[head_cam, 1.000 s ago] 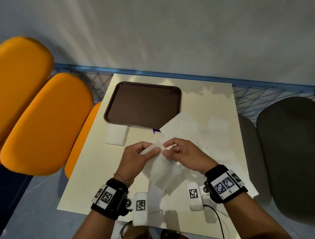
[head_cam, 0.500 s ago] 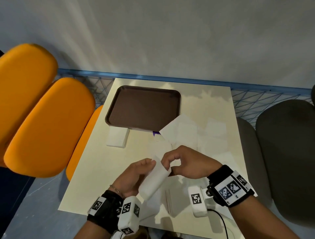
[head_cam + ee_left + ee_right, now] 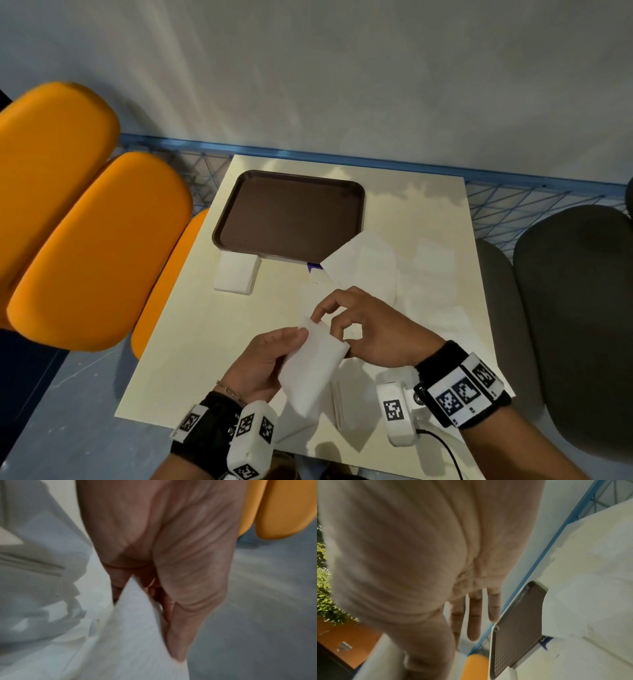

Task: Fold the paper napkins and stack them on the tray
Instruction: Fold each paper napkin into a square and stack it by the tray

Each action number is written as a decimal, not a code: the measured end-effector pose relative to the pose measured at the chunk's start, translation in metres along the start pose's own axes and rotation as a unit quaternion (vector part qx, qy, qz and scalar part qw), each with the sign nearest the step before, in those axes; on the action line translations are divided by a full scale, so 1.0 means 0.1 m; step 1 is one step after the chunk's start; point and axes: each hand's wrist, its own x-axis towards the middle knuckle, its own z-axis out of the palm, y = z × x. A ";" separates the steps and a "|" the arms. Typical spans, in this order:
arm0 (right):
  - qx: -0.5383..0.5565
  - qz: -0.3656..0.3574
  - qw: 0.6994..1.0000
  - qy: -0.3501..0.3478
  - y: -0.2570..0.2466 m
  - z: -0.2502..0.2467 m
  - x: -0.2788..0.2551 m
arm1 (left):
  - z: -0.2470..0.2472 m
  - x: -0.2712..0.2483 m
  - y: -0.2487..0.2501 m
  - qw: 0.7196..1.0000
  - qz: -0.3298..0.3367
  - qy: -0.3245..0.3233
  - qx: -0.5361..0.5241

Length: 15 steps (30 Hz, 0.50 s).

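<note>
Currently my left hand (image 3: 263, 363) grips a half-folded napkin (image 3: 313, 368) at lower centre of frame, above the worktop (image 3: 191, 329); my right hand (image 3: 371, 329) pinches its upper edge. Tray (image 3: 291, 216) sits bare at upper centre, a folded napkin stack (image 3: 236, 274) just below it on the worktop. Risk: thin paper, so uneven pinch pressure could skew the crease or tear the edge.

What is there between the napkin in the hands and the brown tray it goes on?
Nothing visible blocks it. The napkin is held above the table; bare tabletop lies between it and the tray, whose surface shows nothing on it. Only a flat unfolded napkin overlaps the tray's near right corner.
</note>
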 end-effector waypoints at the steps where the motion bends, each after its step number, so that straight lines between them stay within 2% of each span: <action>1: 0.009 0.024 1.000 -0.003 0.02 -0.03 -0.02 | 0.01 -0.01 0.03 0.999 0.018 0.030 0.012; 5: 0.100 0.152 0.982 -0.050 -0.01 -0.14 -0.16 | 0.10 -0.09 0.17 0.980 0.111 0.137 0.087; 7: 0.143 0.170 0.975 0.006 -0.05 -0.09 -0.14 | 0.14 -0.12 0.24 0.969 0.154 0.150 0.124; 11: 0.187 0.185 0.947 0.182 -0.11 0.11 0.02 | 0.20 -0.13 0.32 0.955 0.194 0.153 0.165; 15: 0.210 0.175 0.929 0.251 -0.14 0.19 0.14 | 0.24 -0.13 0.34 0.943 0.223 0.156 0.191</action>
